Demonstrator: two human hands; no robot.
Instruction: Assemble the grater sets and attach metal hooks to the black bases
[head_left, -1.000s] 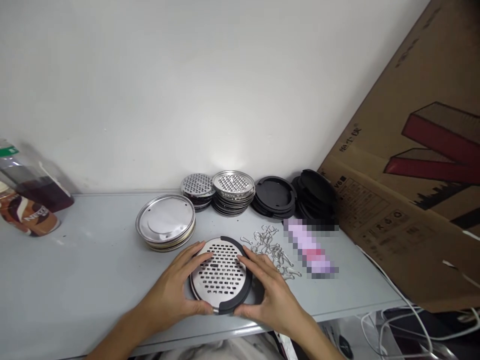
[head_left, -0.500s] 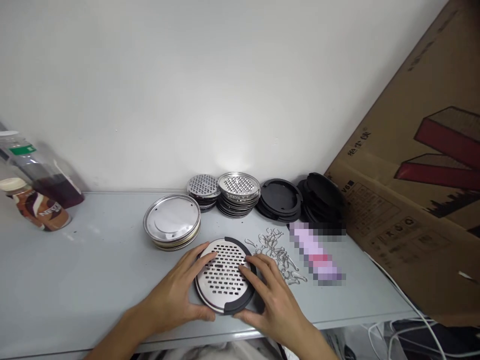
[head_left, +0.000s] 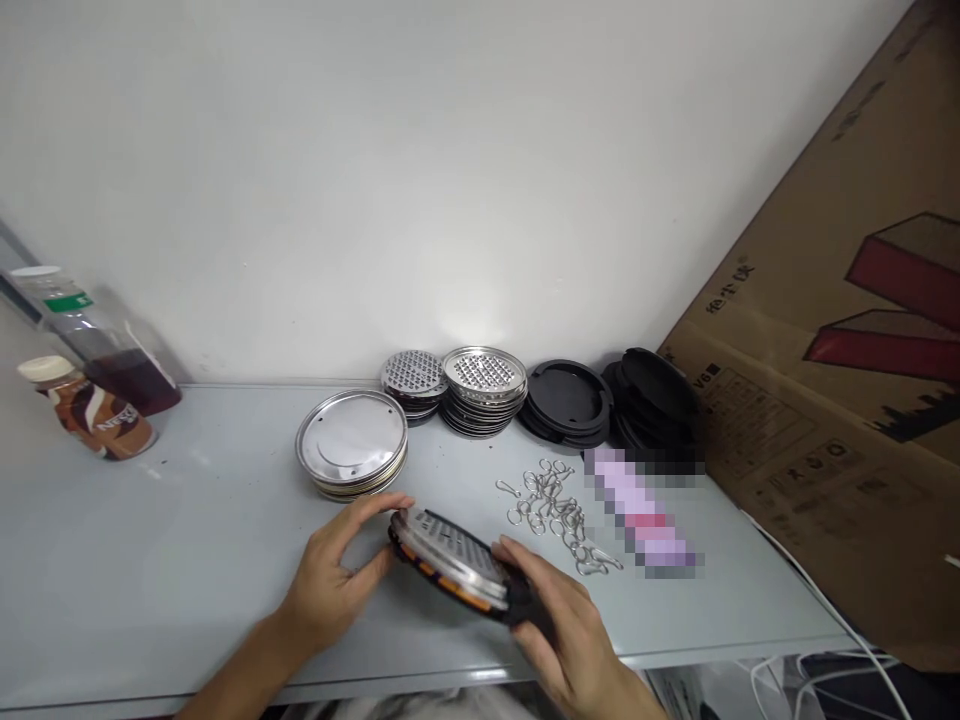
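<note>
A round grater [head_left: 454, 555] with a slotted metal face and a black rim is tilted on edge above the table's front part. Orange and black bands show along its side. My left hand [head_left: 334, 575] pinches its left end between fingers and thumb. At the right end, my right hand [head_left: 566, 630] grips the black rim, thumb below and fingers on top. Just behind the grater lies a loose pile of small wire clips [head_left: 551, 505]. A stack of shiny metal discs [head_left: 352, 440] stands behind my left hand.
Along the wall stand a stack of slotted discs [head_left: 412, 375], a stack of grating discs [head_left: 484, 375], black rings [head_left: 570, 400] and more black parts [head_left: 652, 395]. A blurred lilac object [head_left: 637, 510] lies near a large cardboard box [head_left: 810, 470]. Two bottles, one brown-labelled [head_left: 105, 420], stand left.
The grater has gone from nearly face-up to tilted, so its side now shows. My hands have shifted to its two ends. The view has moved slightly.
</note>
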